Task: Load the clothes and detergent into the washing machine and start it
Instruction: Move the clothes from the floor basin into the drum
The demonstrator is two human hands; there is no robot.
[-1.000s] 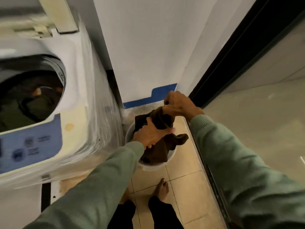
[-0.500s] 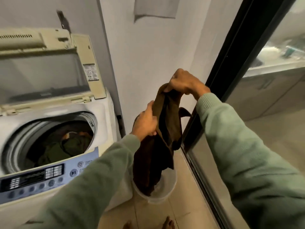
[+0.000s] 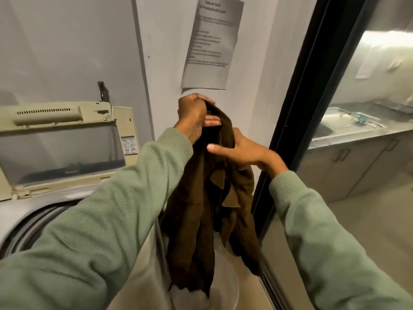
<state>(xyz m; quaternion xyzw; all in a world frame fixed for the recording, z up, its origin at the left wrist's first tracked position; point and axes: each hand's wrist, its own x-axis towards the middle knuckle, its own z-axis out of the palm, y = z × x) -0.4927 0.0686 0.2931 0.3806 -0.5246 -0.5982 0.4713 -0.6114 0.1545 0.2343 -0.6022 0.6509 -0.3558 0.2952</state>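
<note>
A dark brown garment hangs at chest height, its lower end dangling over a white bucket on the floor. My left hand grips the garment's top edge in a closed fist. Lower down, my right hand holds a fold of it, thumb across the front. The top-loading washing machine stands to the left with its lid raised. My left sleeve hides most of the drum opening and the control panel. No detergent is in view.
A printed paper notice is stuck on the wall behind the garment. A black-framed glass door runs along the right, close to my right arm. Behind the glass is a counter with a steel sink.
The garment has been lifted from the bucket to chest height. My left hand moved up to its top edge and my right hand dropped to its middle. My view tilted upward.
</note>
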